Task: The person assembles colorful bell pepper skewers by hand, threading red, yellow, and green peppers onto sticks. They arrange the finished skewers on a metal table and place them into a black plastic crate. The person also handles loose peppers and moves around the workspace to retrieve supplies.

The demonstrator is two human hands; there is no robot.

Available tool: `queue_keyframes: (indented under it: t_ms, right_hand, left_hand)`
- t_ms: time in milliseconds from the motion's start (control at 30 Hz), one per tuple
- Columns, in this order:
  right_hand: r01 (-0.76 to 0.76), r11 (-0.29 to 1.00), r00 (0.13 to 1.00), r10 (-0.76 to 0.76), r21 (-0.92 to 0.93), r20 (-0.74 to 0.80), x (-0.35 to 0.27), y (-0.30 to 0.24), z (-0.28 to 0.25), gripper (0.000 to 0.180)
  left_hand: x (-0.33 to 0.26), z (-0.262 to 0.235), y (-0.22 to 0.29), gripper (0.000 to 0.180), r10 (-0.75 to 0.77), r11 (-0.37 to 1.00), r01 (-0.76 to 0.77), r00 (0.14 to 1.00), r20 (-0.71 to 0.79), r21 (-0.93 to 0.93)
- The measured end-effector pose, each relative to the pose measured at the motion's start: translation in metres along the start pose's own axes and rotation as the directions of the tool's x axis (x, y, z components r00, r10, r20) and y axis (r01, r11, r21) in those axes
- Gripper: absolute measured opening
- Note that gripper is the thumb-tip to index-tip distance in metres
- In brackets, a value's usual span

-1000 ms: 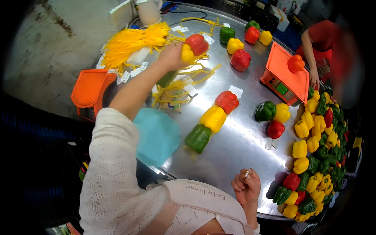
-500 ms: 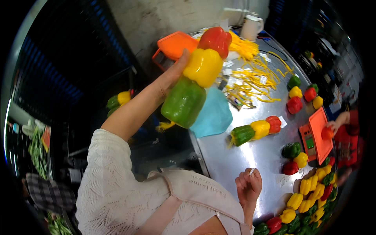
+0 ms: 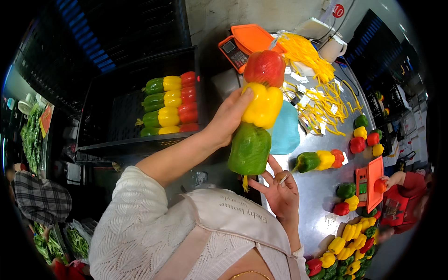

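My left hand (image 3: 233,112) is closed round the middle of a netted pack of bell peppers (image 3: 262,105), held upright: red on top, yellow in the middle, green below. A yellow tail of netting hangs under the green pepper. Just below it is my right hand (image 3: 280,193), some fingers spread toward the pack's lower end, with a small white stick-like thing (image 3: 283,179) held between fingers. Another netted pack of bell peppers (image 3: 319,160) lies on the metal table (image 3: 312,191), right of my hands. In the black crate (image 3: 121,123) at left, several similar packs lie in a row.
Yellow netting strips (image 3: 319,109) with white tags lie at the back, near an orange scale (image 3: 249,35) and a blue sheet (image 3: 284,133). Loose bell peppers (image 3: 347,242) pile at the near right. Across the table, a co-worker's hand (image 3: 386,181) holds a pepper at another orange scale (image 3: 374,184).
My view has turned, bringing the crate with packs into sight. My right hand has risen toward the bottom of the held pack, its fingers spreading. My left hand keeps its grip.
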State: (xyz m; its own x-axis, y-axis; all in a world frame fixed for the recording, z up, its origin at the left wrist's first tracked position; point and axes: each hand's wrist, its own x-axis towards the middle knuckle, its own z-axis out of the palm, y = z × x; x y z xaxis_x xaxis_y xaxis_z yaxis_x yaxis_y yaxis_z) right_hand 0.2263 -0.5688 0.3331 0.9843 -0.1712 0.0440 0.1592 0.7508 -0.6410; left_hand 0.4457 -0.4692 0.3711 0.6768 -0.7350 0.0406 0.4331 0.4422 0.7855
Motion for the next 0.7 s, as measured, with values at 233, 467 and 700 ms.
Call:
queue_keyframes:
  t_ms: [233,467,700]
  right_hand:
    - [-0.071,0.992,0.997,0.069,0.106,0.017,0.048,0.035,0.026,0.01]
    - [-0.101,0.994,0.995,0.1,-0.038,-0.014,0.093,0.054,0.058,0.013]
    - [-0.133,0.985,0.988,0.141,-0.112,0.069,0.114,0.057,0.079,0.011]
  left_hand:
    - [-0.018,-0.072,0.048,0.045,-0.148,0.973,0.164,0.983,0.105,-0.16]
    - [-0.029,-0.122,0.063,0.052,-0.277,0.9,0.35,0.919,0.278,-0.26]
    - [-0.04,-0.143,0.069,0.06,-0.267,0.792,0.429,0.883,0.385,-0.434]
